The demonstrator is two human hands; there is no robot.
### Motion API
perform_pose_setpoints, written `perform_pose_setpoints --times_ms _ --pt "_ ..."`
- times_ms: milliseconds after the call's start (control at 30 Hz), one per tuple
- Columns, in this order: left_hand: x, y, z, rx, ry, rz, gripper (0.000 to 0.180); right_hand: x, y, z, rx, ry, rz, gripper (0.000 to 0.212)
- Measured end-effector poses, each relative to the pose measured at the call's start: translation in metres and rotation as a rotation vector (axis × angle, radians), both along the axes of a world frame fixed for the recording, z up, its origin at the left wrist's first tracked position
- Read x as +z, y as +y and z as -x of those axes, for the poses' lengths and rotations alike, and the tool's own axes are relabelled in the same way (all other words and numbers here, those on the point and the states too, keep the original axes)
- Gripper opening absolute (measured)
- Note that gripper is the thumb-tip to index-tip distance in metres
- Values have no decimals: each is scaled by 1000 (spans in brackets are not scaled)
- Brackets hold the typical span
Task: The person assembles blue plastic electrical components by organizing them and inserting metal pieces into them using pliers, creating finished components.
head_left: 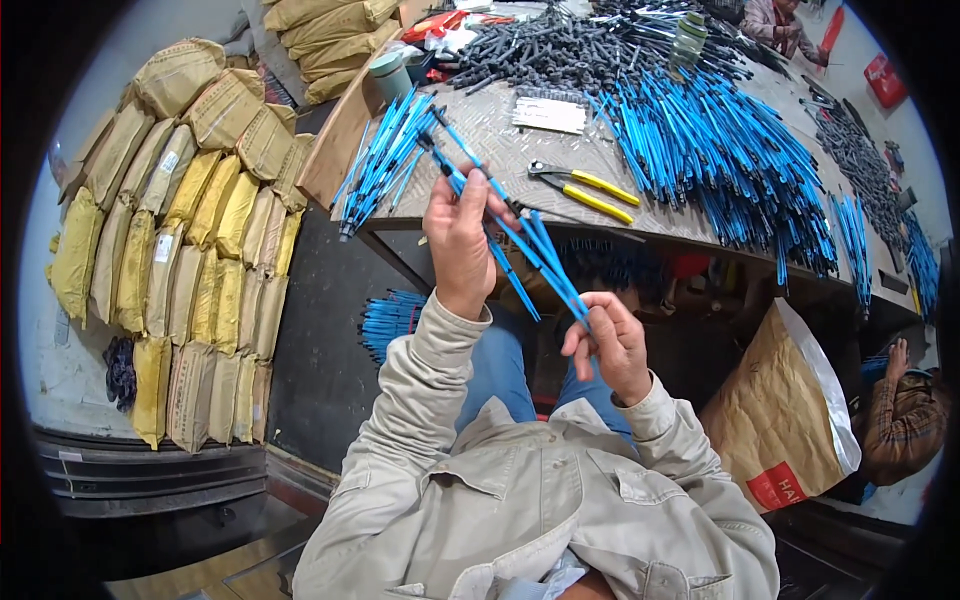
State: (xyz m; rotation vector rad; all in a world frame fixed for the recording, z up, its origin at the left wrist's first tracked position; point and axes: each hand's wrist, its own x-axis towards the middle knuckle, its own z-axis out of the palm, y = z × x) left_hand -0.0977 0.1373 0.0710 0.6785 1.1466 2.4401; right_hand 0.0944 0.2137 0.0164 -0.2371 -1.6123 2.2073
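Observation:
My left hand (pixel 462 245) is closed round several thin blue rods with black fittings (pixel 541 248), holding them slanted in front of the table edge. At their lower right ends, my right hand (pixel 614 348) pinches the tips between thumb and fingers. One rod in the bunch hangs apart from the others, its lower end free. Beyond my left hand, a small heap of similar blue rods (pixel 385 165) lies on the table's left corner. Yellow-handled end-cutting pliers (pixel 600 205) rest on the tabletop to the right of my left hand.
A large pile of blue rods (pixel 715 150) overhangs the table's front edge; black parts (pixel 580 50) are heaped behind. A paper sack (pixel 780 400) stands at right. Stacked packages (pixel 190 240) line the left wall. Other people (pixel 905 420) are at the right side and far right.

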Motion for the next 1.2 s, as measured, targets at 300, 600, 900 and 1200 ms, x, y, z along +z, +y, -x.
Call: perform_pose_setpoints --times_ms 300,600,900,1200 --pt "34 -31 0 -40 -148 -92 19 23 180 88 -791 -251 -1274 21" --pt "25 -66 -6 -341 -210 -78 20 23 243 166 -566 -952 -1612 28" --pt "-16 -39 -7 -518 -224 111 20 14 255 141 -740 -508 -1002 28" --pt "-32 -25 -10 -539 -288 203 25 7 244 136 -630 -165 -510 22"
